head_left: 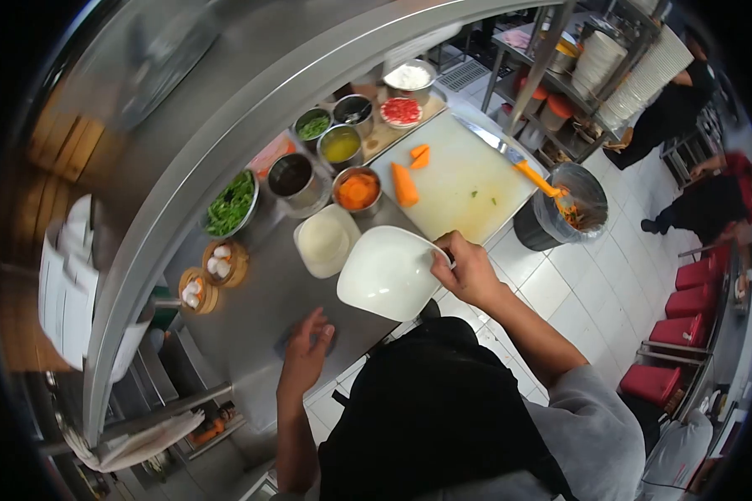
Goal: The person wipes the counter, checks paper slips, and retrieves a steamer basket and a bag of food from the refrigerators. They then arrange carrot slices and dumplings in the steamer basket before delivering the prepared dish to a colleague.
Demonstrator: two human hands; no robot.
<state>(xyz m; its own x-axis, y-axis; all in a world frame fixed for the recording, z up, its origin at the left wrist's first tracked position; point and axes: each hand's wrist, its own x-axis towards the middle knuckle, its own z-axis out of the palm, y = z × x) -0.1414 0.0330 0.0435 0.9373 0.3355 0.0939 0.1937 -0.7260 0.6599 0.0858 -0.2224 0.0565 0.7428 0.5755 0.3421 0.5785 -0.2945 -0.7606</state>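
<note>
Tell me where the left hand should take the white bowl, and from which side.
I'd take the white bowl by its near-left rim, coming from the left. The right hand already holds the right rim, the left hand is open on the left, and the exposed edge there likely suits a pinch.

Board (447, 209): off-white, yellowish in part. On board: carrot (404, 185), orange. At board's edge: knife (510, 153), blue-and-orange handle. Under board: desk (246, 351), grey. Near board: bowl (388, 271), plain white. Right of board: bin (536, 225), black. Left of board: leaves (230, 204), green.
</note>
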